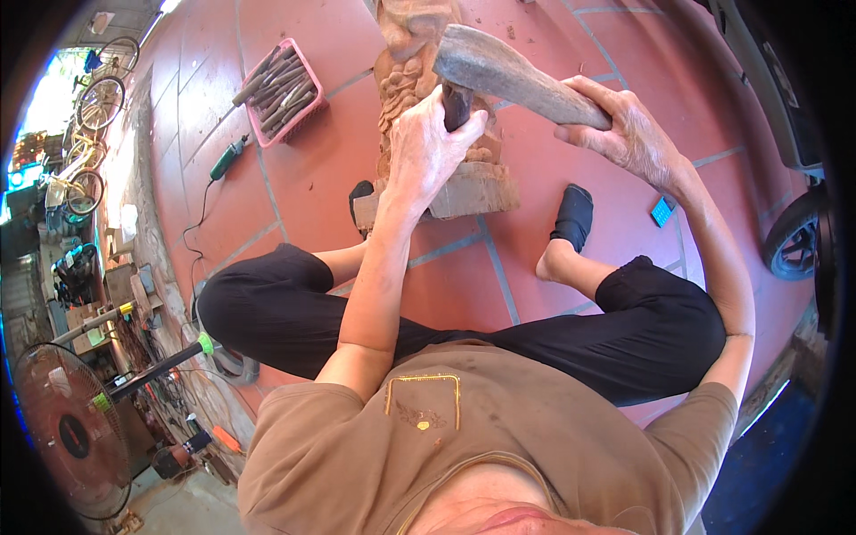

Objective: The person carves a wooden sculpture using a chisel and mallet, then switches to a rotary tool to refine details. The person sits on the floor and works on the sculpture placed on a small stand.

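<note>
A carved wooden figure point(412, 80) on a rough block base point(473, 192) lies stretched away from me over the red tiles. My left hand point(421, 147) is closed round the dark handle of a chisel point(457, 107) above the carving; the hand and the carving's relief hide its blade. In my right hand point(631, 134) is the grip of a worn wooden mallet point(513, 80), the fingers wrapped round it. The mallet's thick head rests at or just over the top of the chisel handle; I cannot tell whether they touch.
A pink basket point(303, 122) full of wooden-handled tools stands at the far left. Near it lies a green corded power tool point(229, 159). A small blue object point(662, 211) is on the tiles at right, with a vehicle wheel point(796, 234) beyond. A fan point(71, 432) stands lower left.
</note>
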`<action>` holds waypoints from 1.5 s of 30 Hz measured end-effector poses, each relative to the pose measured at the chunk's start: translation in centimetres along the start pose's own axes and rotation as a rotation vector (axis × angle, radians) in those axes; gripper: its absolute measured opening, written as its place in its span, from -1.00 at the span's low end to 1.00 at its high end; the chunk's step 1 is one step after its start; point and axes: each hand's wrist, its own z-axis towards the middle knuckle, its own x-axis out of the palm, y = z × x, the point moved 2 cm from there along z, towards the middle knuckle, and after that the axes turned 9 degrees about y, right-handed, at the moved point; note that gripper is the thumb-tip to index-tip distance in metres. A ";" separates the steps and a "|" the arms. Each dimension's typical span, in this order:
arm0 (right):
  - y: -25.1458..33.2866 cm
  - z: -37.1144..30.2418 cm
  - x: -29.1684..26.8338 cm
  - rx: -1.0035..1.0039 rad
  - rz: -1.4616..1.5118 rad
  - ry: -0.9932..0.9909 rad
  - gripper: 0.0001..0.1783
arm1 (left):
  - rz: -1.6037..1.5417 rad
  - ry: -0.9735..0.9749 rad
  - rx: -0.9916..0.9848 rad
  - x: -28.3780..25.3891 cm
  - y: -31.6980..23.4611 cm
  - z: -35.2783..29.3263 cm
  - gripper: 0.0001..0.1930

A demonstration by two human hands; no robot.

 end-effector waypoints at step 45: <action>2.2 -0.6 -2.3 -0.048 0.087 -0.187 -0.34 | -0.650 0.016 -0.032 0.0 4.6 -1.1 -0.85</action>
